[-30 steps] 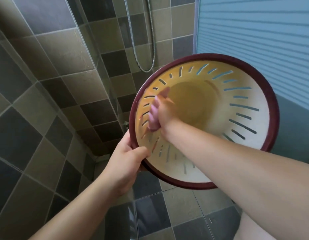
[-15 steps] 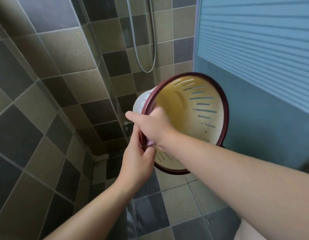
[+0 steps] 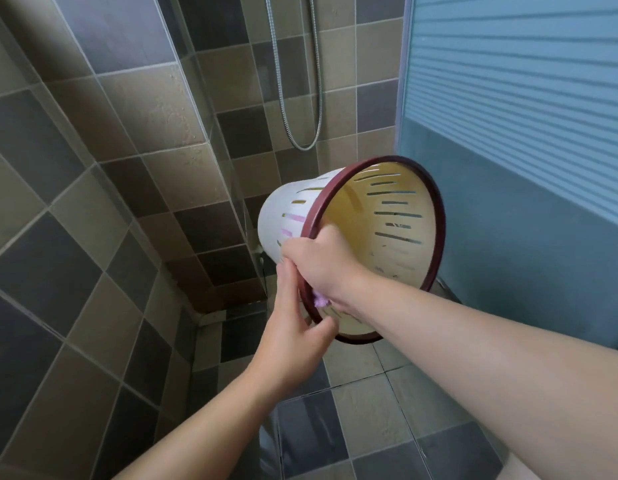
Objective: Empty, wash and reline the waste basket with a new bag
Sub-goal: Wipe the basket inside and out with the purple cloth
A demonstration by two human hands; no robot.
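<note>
The waste basket (image 3: pixel 363 230) is held in the air at centre frame, tipped on its side with its mouth facing right and toward the camera, above the tiled floor (image 3: pixel 370 410). The left hand (image 3: pixel 293 334) steadies it at the lower part of the dark red rim (image 3: pixel 435 216), thumb on the inside edge and fingers (image 3: pixel 287 282) reaching behind the wall. The right hand (image 3: pixel 321 261) is curled over the near rim, gripping a small purple cloth (image 3: pixel 320 301) that peeks out below the wrist; only a scrap shows.

To wash well, I would keep the left grip firm, press the cloth along the rim, and turn the basket bit by bit so the slotted wall gets covered all round.

A shower hose (image 3: pixel 297 98) hangs at top centre, well apart. The blue panel (image 3: pixel 508 133) on the right stands close to the rim and could be knocked.
</note>
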